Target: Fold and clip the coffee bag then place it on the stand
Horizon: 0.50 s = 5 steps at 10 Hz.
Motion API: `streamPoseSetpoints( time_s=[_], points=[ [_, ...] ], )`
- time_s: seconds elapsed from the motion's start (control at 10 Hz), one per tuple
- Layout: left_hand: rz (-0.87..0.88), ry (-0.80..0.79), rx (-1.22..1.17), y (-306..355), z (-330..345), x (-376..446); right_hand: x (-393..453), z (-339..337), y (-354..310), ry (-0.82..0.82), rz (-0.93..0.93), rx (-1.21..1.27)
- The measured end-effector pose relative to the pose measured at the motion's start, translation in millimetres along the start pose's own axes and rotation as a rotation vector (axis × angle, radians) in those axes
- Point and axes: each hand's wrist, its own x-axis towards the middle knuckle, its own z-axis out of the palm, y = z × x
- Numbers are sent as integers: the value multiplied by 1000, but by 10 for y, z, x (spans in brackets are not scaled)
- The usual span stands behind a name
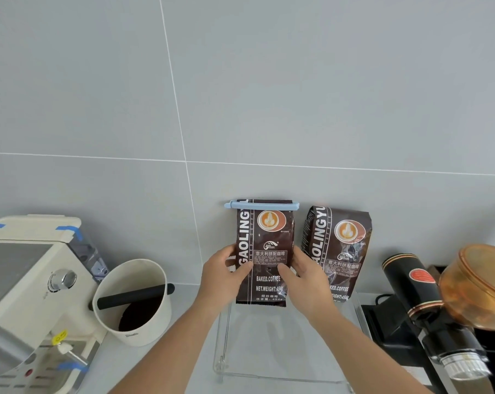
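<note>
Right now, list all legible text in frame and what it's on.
Held coffee bag: "GAOLING", "BAKED.COFFEE", "NET.WEIGHT:454g", "意大利拼配咖啡"; fine print too small.
Second coffee bag: "AOLINGYU", "意大利拼配咖啡", partial "ED.COFFEE", "EIGHT:454"; rest hidden behind right hand.
White knock box: small logo, unreadable.
Espresso machine: yellow sticker, blurred.
Grinder: red badge, unreadable.

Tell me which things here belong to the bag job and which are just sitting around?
Job: clipped coffee bag, blue clip, clear stand, left hand, right hand.
Bystanders: second coffee bag, coffee machine, white tub, grinder.
</note>
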Motion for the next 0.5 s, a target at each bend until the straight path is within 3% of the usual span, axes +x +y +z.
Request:
streamPoseSetpoints(
  time_s=[0.2, 0.4, 0.5],
  points=[
    [-28, 7, 74, 79, -44, 12, -49, -76, -134, -11, 29, 55],
    [-96, -2, -184, 363, -251, -143, -198, -241, -347, -50, 92, 198],
    [-175, -61, -466, 518, -410, -246, -249, -398, -470, -70, 111, 370]
  ],
)
